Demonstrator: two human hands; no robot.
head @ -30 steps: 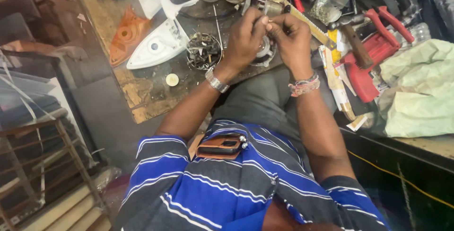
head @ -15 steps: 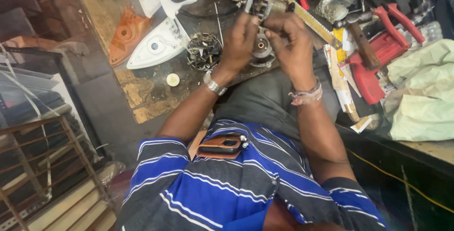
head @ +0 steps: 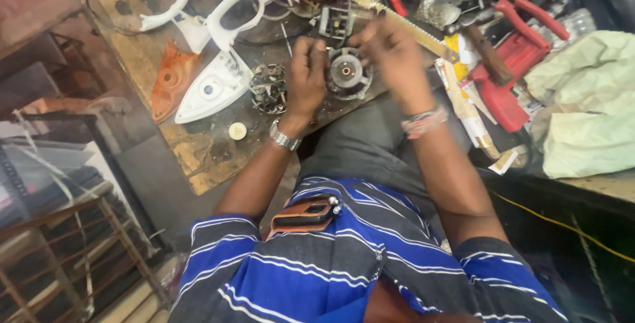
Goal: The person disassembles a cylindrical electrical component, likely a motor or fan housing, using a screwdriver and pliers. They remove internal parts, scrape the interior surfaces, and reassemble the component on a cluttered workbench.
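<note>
Motor part (head: pixel 346 73), round, grey metal with a copper-coloured centre, sits on the worn wooden workbench (head: pixel 198 144) at its near edge; left hand (head: pixel 305 77) has its fingers curled shut against the part's left side, right hand (head: pixel 397 58) is blurred just beside it, so its finger state cannot be told. Work judged to be mid-way: the part lies open and bare, with a second wound component (head: pixel 268 88) loose beside it. Bench crowded with a white iron shell (head: pixel 221 81), orange plate (head: pixel 170 78), red tool (head: pixel 512 65) and pale cloth (head: pixel 589 104); dim workshop, metal rack (head: pixel 73 230) at left.
</note>
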